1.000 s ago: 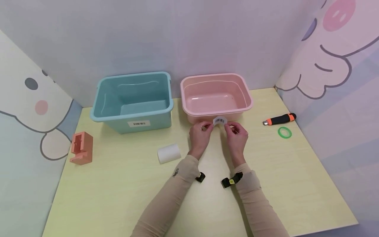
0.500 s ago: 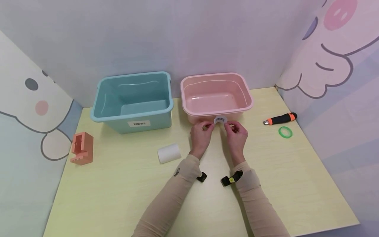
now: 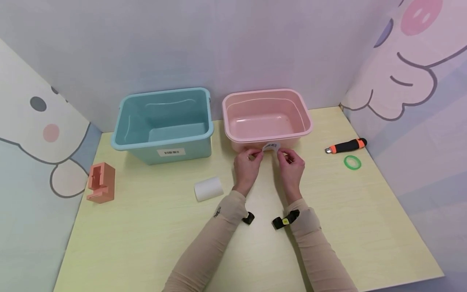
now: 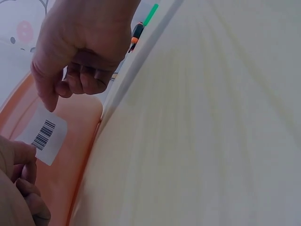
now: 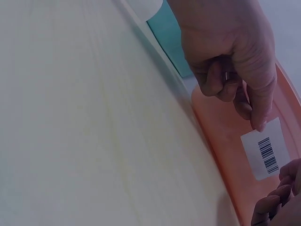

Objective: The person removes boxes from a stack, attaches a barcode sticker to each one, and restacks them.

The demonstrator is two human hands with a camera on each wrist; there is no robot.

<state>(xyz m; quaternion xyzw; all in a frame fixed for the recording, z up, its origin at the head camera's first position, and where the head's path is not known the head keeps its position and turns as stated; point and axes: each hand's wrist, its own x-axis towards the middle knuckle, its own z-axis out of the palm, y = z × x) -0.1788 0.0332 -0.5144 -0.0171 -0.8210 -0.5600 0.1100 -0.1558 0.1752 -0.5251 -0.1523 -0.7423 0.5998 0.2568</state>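
Both hands hold a white barcode label between them, in front of the front wall of a pink bin. My left hand pinches the label's left edge between thumb and forefinger. At the opposite edge, my right hand has the same kind of pinch. The label bows upward in the head view. In the left wrist view the label overlaps the bin's wall, its barcode facing out. The right wrist view shows the label with fingertips at two edges.
Left of the pink bin stands a teal bin bearing a barcode label. A white roll lies before it, and an orange tape dispenser sits at the far left. A utility knife and a green ring lie at right.
The label has tilted, so its barcode looks flatter from above. Both hands stay nearly in place, still pinching its edges.
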